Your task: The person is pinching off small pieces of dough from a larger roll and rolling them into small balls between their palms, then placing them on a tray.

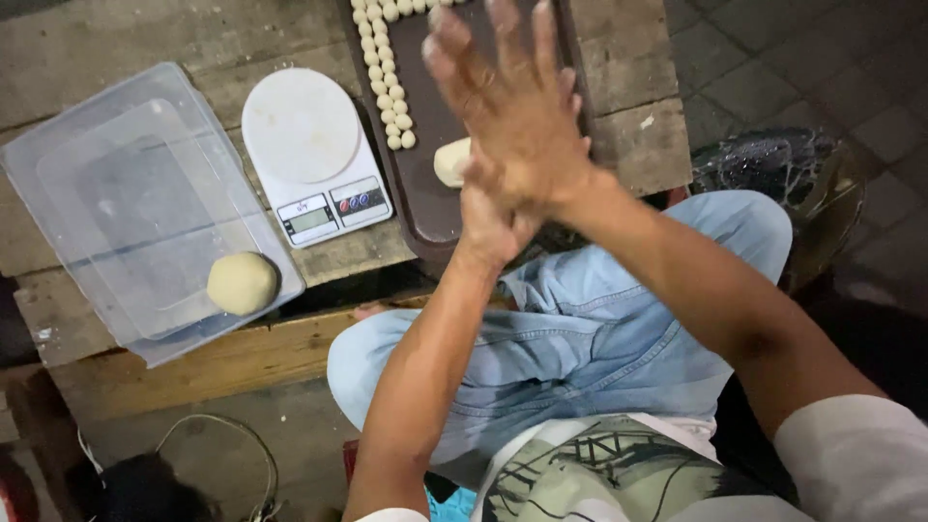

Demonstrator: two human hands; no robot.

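**Inspector:** Your right hand (517, 101) lies flat on top of your left hand (488, 208), palms pressed together above the dark tray (435, 208). The right fingers are spread and straight, gripping nothing. Whether a bit of dough sits between the palms, I cannot tell; they hide it.

**Operator:** And the left hand?

**Inspector:** Mostly covered by the right. It looks flat, palm up, but how far its fingers are open I cannot tell.

**Operator:** Where is the dough?

**Inspector:** A small lump (450, 161) rests on the tray, just beside your left hand. A row of small balls (385, 72) runs along the tray's left edge. A larger ball (243, 282) sits on the clear plastic lid (126, 193), left of the scale (311, 155), well apart from your hands.

**Operator:** How will it handle?

**Inspector:** In my judgement it is soft, light and slightly tacky; it will dent under a firm pinch. Take the lump from its sides with your fingertips, loosely, or cradle it in a cupped palm.
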